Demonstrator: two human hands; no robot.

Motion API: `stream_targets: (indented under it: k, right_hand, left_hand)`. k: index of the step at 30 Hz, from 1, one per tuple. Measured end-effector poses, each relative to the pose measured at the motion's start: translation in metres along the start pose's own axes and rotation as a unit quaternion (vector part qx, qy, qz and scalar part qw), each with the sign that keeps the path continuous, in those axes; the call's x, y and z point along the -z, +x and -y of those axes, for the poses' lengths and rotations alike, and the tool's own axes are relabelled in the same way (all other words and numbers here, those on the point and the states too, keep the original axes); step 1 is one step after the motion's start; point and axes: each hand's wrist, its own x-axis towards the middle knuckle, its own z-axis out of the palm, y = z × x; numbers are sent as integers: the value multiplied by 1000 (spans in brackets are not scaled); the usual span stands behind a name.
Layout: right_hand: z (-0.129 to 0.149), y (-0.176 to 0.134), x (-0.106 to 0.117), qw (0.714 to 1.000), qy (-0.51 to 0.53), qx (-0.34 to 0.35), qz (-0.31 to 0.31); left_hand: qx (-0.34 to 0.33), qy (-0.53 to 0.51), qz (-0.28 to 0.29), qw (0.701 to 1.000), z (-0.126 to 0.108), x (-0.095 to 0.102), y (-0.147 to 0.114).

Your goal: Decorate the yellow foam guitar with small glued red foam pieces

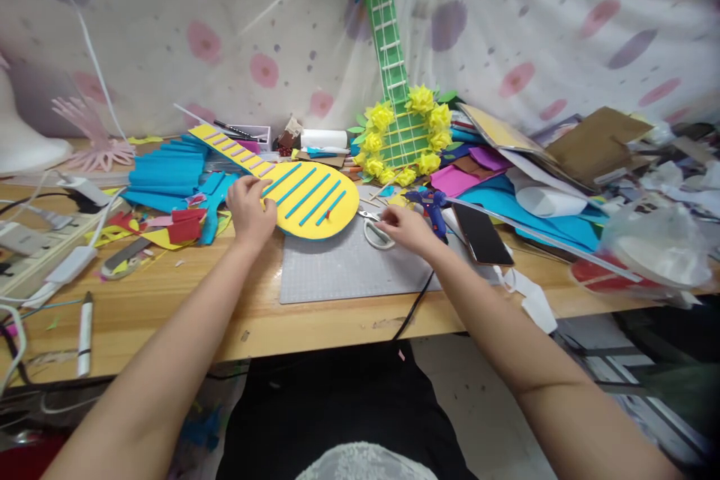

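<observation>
Worktop is running across mid-frame. Green paper guitar is standing upper centre, wearing strings and yellow roses. Yellow cardboard guitar is lying centre frame, partly on the cutting mat; frets and blue strips are sitting in place, but strings and flowers are lacking, so I'm guessing half done. Left hand: fingers are touching its edge, can't tell if gripping. Right hand: fingers are bunching narrow by the scissors, grip unclear.
</observation>
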Motion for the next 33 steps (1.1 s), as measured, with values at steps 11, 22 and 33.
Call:
stream_targets:
  k: [11,22,33]
  right_hand:
    - [73,41,-39,988,113,100,38]
    - [79,45,-35,987,11,149,56]
    - [74,47,-41,984,-8,169,58]
  left_hand:
    - [228,-98,-9,969,0,-14,-31]
    - [171,-124,0,978,13,-29,-38]
    - [202,-166,22,965,6,-21,-34]
